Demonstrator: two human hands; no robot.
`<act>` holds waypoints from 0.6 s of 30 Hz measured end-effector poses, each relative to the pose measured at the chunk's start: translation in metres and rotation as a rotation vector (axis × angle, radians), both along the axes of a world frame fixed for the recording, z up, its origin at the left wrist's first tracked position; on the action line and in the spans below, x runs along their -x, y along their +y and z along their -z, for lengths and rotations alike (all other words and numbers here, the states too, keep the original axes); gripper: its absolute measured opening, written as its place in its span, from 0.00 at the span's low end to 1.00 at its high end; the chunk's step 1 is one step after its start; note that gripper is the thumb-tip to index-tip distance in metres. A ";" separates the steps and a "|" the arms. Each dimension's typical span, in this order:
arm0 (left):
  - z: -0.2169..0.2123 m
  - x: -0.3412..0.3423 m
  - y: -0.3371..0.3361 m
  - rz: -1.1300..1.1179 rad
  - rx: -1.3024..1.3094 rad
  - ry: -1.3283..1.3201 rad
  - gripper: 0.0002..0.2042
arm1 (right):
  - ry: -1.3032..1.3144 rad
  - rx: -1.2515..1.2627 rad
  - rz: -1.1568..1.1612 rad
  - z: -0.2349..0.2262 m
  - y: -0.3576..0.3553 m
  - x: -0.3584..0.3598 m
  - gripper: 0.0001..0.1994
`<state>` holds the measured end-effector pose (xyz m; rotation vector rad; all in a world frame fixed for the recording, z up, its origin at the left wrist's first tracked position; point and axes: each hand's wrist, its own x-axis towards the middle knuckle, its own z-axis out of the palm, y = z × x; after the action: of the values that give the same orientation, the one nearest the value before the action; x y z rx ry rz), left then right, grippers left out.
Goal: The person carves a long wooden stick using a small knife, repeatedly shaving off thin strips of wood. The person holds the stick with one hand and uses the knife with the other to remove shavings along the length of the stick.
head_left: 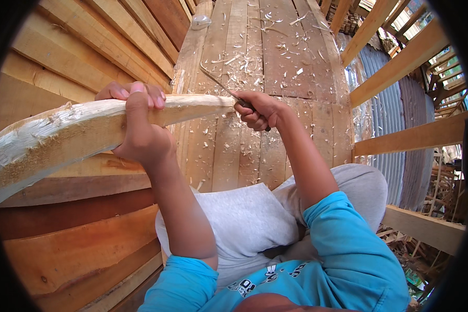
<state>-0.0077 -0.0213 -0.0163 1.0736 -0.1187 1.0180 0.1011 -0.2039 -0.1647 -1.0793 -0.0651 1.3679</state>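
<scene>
Over the plank floor (275,78), left hand (140,130) clamps the carved wood (62,135); right hand (257,110) fists a knife (218,85)

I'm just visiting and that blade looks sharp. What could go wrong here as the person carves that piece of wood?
The knife in the right hand works at the tip of the wood, which the left hand grips; a slip might cut those fingers. The wood sticks out past that grip, so it may twist. Shavings litter the planks and could be slippery.
</scene>
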 end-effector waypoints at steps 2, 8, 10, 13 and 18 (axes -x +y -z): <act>-0.008 0.001 -0.007 -0.027 0.005 -0.010 0.12 | -0.174 0.140 0.049 -0.005 -0.009 0.001 0.30; -0.016 0.011 -0.001 -0.034 0.018 0.025 0.10 | -0.555 0.395 -0.097 -0.032 -0.030 0.000 0.25; -0.018 0.014 0.006 -0.011 0.023 0.028 0.09 | -0.632 0.401 -0.149 -0.037 -0.043 0.000 0.23; -0.021 0.018 0.010 -0.017 0.017 0.061 0.09 | -0.644 0.426 -0.237 -0.047 -0.056 0.000 0.22; -0.021 0.020 0.016 -0.019 -0.006 0.068 0.09 | -0.753 0.389 -0.225 -0.062 -0.068 0.001 0.22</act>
<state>-0.0279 -0.0058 0.0044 1.1157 -0.0567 0.9978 0.1000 -0.2719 -0.1032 -1.9223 -0.4988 1.1207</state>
